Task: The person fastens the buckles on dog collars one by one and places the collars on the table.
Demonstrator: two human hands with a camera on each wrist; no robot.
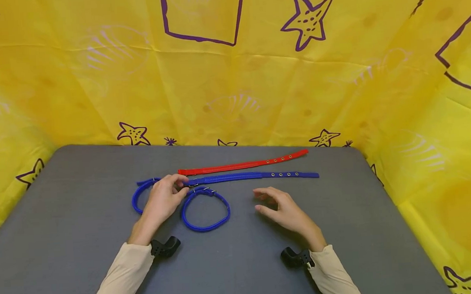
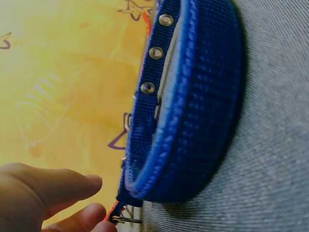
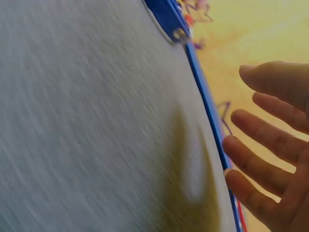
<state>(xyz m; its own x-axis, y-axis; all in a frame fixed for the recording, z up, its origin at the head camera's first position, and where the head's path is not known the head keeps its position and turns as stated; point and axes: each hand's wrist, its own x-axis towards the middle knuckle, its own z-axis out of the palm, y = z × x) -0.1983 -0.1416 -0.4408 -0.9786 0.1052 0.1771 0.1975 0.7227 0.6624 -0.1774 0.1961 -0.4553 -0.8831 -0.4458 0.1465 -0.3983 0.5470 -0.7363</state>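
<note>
Blue straight collar (image 1: 229, 178), lying on the grey table (image 1: 246, 263), is being met at its buckle end by the left hand (image 1: 163, 198); whether its fingers are grasping cannot be told. Right hand (image 1: 281, 209): being held released. First blue loop (image 1: 134, 200): being partly hidden by the left hand. Second blue loop (image 1: 202, 229): being shown nearer. Red collar (image 1: 236, 166): being displayed behind.

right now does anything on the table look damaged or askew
Nothing stands out: the red strap and blue strap lie nearly straight, and both blue loops sit on the table with no visible damage, though the left hand partly hides one.
</note>
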